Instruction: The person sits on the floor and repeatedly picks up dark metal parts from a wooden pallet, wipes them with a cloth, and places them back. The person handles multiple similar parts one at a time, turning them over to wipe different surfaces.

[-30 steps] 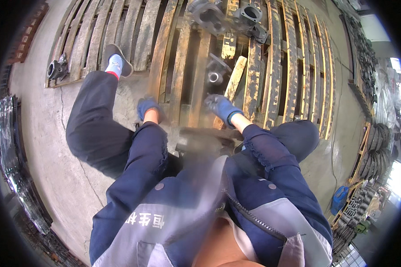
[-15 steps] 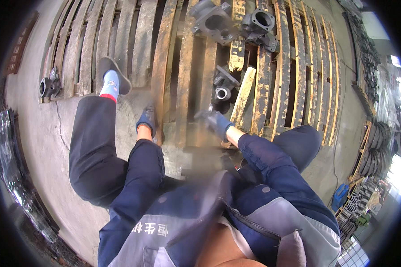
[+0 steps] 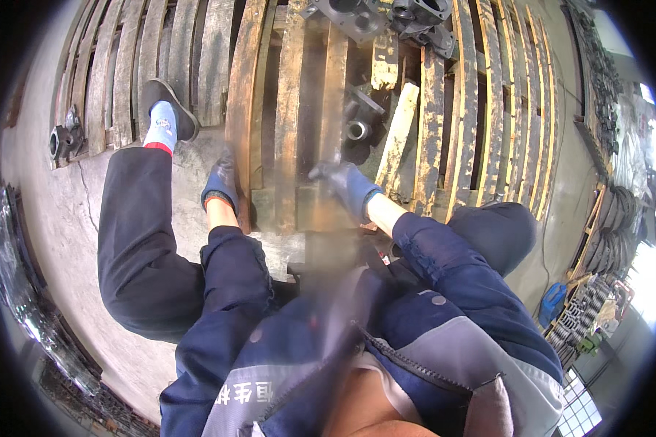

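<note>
My left hand [image 3: 222, 180], in a dark blue glove, is beside the left edge of a long wooden board at the pallet's near side. Its fingers point away from me and look stretched out, with nothing visible in them. My right hand [image 3: 342, 186], gloved the same way, hovers over or rests on the near ends of the boards; I cannot tell which. Its fingers reach left, apart, and hold nothing I can see. Just beyond it, a grey metal casting [image 3: 360, 116] with a round port sits low among the slats. A blurry smear covers the space between my hands.
The wooden pallet [image 3: 288, 109] spans the area ahead, with gaps between slats. A loose, paint-flaked plank [image 3: 399, 135] lies slanted on it. More castings [image 3: 424, 22] stand at the far side, and another casting [image 3: 65, 136] is at far left. Metal parts [image 3: 583, 320] are stacked at right.
The whole view has shifted, so the pallet and castings appear higher and slightly left. Both gloved hands keep about the same places beside the boards.
</note>
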Demonstrator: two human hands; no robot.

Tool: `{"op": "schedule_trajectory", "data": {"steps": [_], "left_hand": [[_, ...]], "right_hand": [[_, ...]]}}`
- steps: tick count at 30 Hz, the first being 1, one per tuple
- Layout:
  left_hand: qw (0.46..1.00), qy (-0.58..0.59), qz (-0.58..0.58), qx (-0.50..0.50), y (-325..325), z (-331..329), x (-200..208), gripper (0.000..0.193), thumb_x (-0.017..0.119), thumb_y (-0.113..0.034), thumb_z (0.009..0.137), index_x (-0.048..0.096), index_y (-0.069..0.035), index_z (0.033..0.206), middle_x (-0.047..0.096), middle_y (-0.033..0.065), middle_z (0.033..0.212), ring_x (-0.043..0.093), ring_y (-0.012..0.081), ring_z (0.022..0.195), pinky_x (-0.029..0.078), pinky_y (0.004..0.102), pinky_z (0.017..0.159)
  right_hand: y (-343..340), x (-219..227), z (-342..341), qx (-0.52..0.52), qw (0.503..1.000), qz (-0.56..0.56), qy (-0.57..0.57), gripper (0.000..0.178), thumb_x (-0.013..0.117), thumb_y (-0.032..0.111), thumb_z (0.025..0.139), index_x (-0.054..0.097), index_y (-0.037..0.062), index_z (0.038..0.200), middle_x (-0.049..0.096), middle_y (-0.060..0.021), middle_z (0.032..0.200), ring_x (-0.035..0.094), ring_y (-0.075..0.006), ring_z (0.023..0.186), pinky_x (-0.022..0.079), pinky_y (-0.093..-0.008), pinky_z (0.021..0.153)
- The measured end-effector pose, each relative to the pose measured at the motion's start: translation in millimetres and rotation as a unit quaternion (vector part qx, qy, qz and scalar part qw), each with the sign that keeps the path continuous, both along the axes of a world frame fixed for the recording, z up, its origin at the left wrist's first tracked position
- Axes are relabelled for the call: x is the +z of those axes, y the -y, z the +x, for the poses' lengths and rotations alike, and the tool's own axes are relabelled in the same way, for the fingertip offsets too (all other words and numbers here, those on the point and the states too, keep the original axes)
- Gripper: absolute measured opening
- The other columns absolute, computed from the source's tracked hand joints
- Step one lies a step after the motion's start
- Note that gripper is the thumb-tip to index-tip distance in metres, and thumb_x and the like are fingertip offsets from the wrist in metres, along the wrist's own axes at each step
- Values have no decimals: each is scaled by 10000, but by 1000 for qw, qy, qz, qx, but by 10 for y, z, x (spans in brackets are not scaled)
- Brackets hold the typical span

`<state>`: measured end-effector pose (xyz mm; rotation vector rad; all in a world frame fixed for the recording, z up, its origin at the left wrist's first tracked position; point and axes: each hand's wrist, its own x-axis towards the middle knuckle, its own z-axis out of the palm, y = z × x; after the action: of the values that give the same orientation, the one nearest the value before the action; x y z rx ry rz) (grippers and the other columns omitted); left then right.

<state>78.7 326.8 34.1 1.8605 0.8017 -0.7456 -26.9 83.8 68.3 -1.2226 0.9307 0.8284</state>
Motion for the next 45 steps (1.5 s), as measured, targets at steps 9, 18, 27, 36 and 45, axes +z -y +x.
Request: {"op": "schedule_trajectory", "data": {"steps": [9,18,27,36,45], "left_hand": [[999,-22,7,-40,-44,-19,136,792,413,-660,930,470,-41,1420,510,137,1419,503,283,1263,369,366,1064],[995,-32,-59,74,41,-60,194,845,462,-683,907,507,31,1357,573,169,1296,539,285,1145,422,378,979],[993,-61,-73,75,56,-61,279,872,528,-707,863,489,-24,1403,537,159,1377,528,301,1201,385,379,1042],[999,-5,-45,27,73,-16,389,747,381,-591,975,547,63,1295,600,209,1266,586,320,1101,449,377,952],[999,-8,-40,28,-18,-15,363,735,361,-579,981,547,58,1297,596,213,1273,581,328,1117,445,384,962]], "right_hand": [[-16,-86,-84,39,997,-16,57,308,484,281,966,706,78,1029,627,-103,1136,571,-215,946,452,-343,815],[806,-390,432,-134,908,-332,220,321,527,280,975,631,31,1150,663,-165,1098,628,-280,1026,478,-342,922],[1192,-1093,596,-219,908,-239,266,293,495,141,962,625,-20,1169,668,-177,1130,634,-260,1017,491,-311,890],[961,-1086,316,-160,966,-100,176,351,507,208,973,574,-36,1217,633,-144,1029,588,-216,891,494,-319,753],[629,-1114,341,7,976,-219,21,707,426,532,945,523,-99,1247,590,-299,1229,568,-421,1159,424,-424,977]]}}
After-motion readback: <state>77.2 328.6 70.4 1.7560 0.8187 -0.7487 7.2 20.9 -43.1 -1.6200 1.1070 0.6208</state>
